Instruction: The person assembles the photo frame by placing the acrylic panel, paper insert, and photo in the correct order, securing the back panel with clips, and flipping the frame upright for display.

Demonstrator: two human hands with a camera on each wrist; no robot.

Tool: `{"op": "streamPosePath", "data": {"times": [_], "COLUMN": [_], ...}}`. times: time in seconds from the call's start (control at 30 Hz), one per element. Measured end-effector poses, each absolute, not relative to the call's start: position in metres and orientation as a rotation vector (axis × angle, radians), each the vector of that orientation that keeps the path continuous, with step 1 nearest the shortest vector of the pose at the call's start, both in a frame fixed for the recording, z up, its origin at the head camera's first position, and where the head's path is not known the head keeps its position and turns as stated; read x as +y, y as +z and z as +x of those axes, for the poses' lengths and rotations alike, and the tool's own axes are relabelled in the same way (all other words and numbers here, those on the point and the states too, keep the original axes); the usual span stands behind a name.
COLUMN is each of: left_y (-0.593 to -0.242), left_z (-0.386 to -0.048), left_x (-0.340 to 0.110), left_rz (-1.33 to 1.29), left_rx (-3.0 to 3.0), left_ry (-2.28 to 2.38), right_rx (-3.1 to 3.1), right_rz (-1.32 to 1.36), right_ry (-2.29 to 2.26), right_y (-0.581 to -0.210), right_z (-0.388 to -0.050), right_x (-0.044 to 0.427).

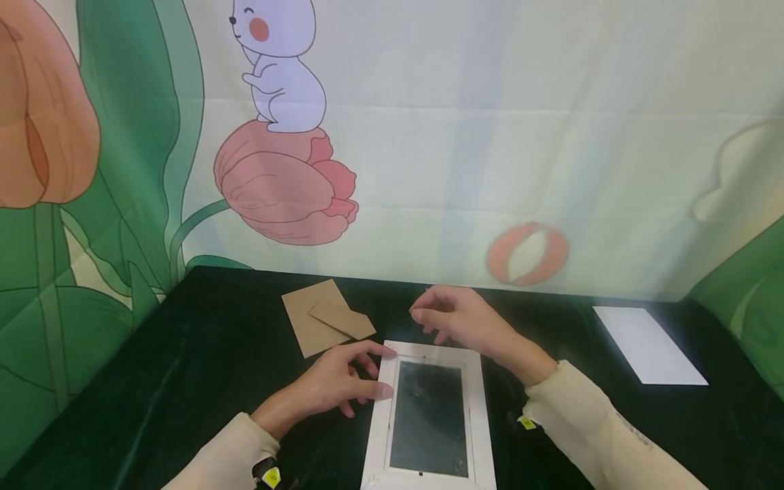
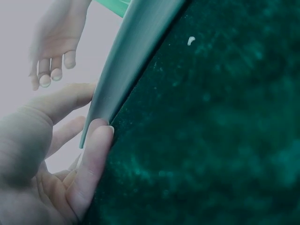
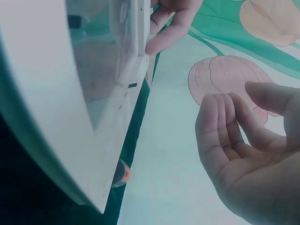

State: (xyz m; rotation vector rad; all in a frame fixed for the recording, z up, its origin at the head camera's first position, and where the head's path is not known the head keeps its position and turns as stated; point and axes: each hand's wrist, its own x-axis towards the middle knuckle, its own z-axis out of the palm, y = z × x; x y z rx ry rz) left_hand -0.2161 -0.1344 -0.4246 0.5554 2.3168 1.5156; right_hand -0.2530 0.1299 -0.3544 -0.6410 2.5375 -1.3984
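Note:
A white rectangular frame [image 1: 481, 415] with a dark, glossy pane [image 1: 430, 418] lies at the front centre of the table in the head view. My left hand [image 1: 333, 381] grips its left side near the upper corner. In the left wrist view, the thumb and fingers of that hand [image 2: 61, 145] are on opposite sides of the frame edge [image 2: 119, 70]. Just above the frame's top right, my right hand [image 1: 462, 320] is raised with loosely curved fingers and holds nothing. The right wrist view shows this hand [image 3: 248, 150] apart from the frame [image 3: 42, 84].
Two brown board pieces, a larger one [image 1: 303, 313] and a smaller one [image 1: 352, 321] overlapping it, lie behind the left hand. A white sheet [image 1: 650, 346] is at the right. A patterned cloth backdrop [image 1: 429, 170] stands behind the dark green table cover [image 1: 202, 354].

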Motion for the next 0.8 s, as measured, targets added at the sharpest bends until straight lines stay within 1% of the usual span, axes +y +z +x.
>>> {"op": "streamPosePath", "data": {"times": [0.27, 0.57, 0.8], "left_y": [-0.425, -0.425, -0.424], "left_z": [-0.215, -0.217, -0.217], "left_x": [-0.134, -0.134, -0.134], "left_rz": [0.546, 0.543, 0.531], "left_rx": [2.319, 2.317, 2.321], "left_ry": [1.512, 1.505, 1.494], "right_rx": [2.511, 2.456, 2.455], "right_rz": [-0.591, -0.645, -0.626], "right_ry": [-1.382, -1.444, -1.441], "right_y": [-0.352, -0.340, -0.334], "right_z": [-0.265, -0.278, -0.285], "right_x": [0.120, 0.104, 0.097]}}
